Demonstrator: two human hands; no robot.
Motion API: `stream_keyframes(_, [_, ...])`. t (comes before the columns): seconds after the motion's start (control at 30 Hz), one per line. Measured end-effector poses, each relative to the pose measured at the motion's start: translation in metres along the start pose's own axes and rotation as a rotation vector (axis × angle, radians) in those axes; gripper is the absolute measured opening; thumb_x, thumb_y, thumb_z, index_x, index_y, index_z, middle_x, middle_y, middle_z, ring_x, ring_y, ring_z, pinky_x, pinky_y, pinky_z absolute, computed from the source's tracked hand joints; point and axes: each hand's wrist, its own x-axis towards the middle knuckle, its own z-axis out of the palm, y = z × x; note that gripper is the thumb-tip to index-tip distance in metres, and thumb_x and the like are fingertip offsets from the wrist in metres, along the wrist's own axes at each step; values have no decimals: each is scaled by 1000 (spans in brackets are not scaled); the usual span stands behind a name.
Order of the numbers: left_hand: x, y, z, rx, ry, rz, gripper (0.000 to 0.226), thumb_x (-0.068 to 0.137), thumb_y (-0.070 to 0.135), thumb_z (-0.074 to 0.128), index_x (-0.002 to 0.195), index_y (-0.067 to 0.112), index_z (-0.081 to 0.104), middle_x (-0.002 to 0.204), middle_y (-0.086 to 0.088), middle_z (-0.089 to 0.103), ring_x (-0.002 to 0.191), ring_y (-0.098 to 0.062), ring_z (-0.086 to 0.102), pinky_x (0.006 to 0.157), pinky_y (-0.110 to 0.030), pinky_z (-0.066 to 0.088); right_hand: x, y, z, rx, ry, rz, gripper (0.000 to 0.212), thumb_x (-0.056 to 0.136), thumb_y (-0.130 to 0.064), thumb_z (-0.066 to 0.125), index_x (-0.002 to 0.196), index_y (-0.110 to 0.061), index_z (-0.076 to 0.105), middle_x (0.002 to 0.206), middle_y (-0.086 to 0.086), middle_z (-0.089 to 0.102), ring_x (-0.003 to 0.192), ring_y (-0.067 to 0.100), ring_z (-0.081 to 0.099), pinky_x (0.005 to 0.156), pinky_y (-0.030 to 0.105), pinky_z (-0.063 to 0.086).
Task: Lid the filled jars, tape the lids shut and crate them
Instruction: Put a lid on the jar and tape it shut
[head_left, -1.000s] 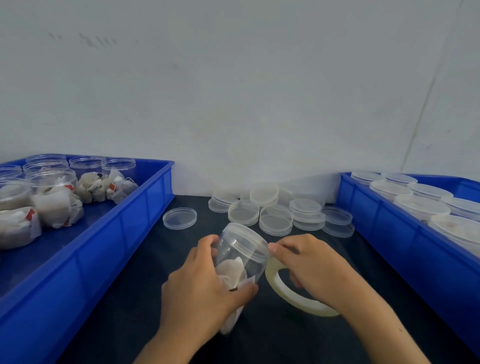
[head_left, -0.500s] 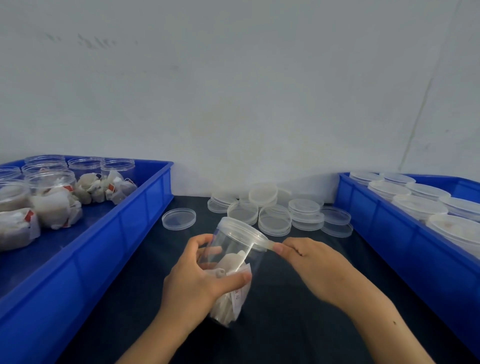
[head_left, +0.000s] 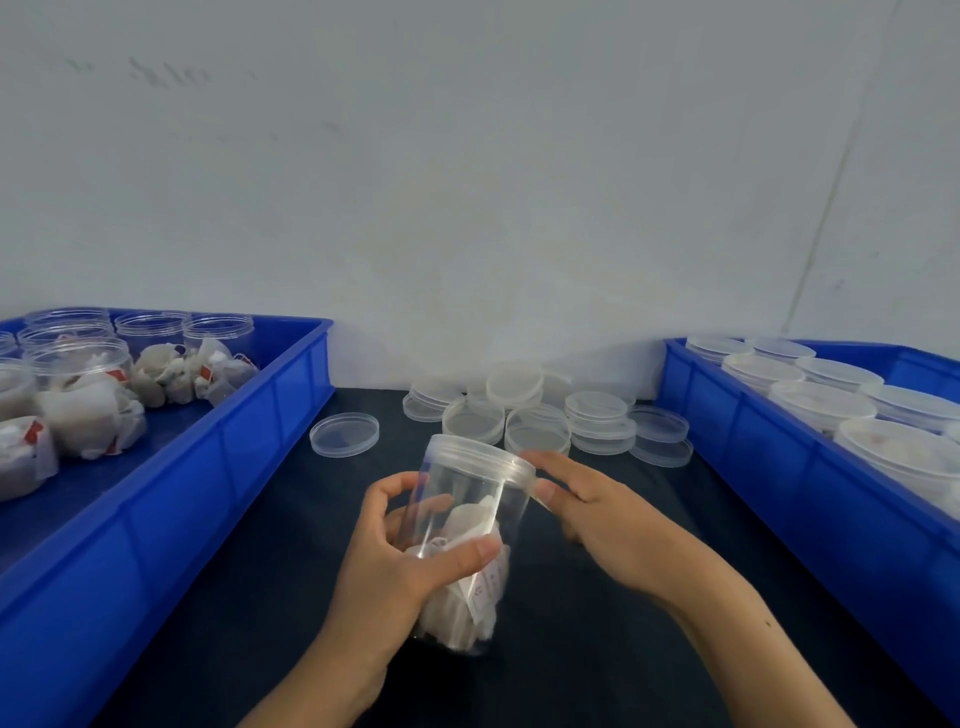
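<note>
1. Clear plastic jar (head_left: 467, 540), filled with white sachets and already wearing its lid (head_left: 480, 460), sits tilted at the centre of the dark desk (head_left: 249, 597); the left hand (head_left: 400, 561) grips its body, thumb across the front and fingers curled behind.
2. The right hand (head_left: 602, 512) lies against the lid's rim at 3 o'clock, fingers loosely bent; whether they pinch tape I cannot tell, since no strip shows clearly.
3. To seal well, I judge: keep the jar steady in the left hand; press the tape flat across the seam between lid and wall; turn the jar rather than the wrist; smooth out bubbles.
4. Counts: two blue crates, the left crate (head_left: 171, 493) at 9 o'clock, the right crate (head_left: 810, 467) at 3 o'clock; roughly seven unlidded jars in the left one, some cut off by the frame; about nine lidded jars in the right one.
5. Spare lids (head_left: 535, 410) cluster at 12 o'clock, stacked, so an exact count is unsure; one single lid (head_left: 344, 434) lies apart at 11 o'clock.
</note>
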Motion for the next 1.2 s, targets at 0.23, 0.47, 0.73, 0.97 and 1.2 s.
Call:
stream_keyframes(0.23, [-1,4,-8,484,-30,101,73,49,82,64,107,42,45,111,26,61,91,4,63,76,-23,49,-3,-3,16,26,226,-51,30,102,-39,39,125,-51,54,113,-18,67,108,6,59,95,33,48])
stream_keyframes(0.47, [-12,6,15,975,137,264,91,77,76,15,150,32,-16,152,10,23,129,-8,44,91,-31,44,-3,-8,32,23,377,-23,34,101,-42,40,133,-46,50,106,-15,70,97,7,63,84,27,50])
stream_keyframes(0.73, [0,17,11,662,143,92,88,40,81,65,110,50,21,110,22,54,100,-14,58,82,-36,47,-7,-13,26,18,305,-53,36,102,-43,33,135,-48,47,72,-16,58,68,2,52,73,29,47])
stream_keyframes(0.97, [11,7,-9,319,97,16,91,32,73,83,109,45,43,101,19,67,94,-5,65,86,-39,54,-16,-7,0,-143,211,-17,77,71,-83,18,128,-42,51,104,-13,66,94,5,60,80,27,48])
stream_keyframes(1.2, [16,4,-19,182,-7,2,92,29,61,85,113,45,48,98,22,70,89,-3,70,75,-31,57,-7,4,-2,-172,124,25,44,93,-64,31,125,-41,51,104,-13,60,93,8,56,81,30,45])
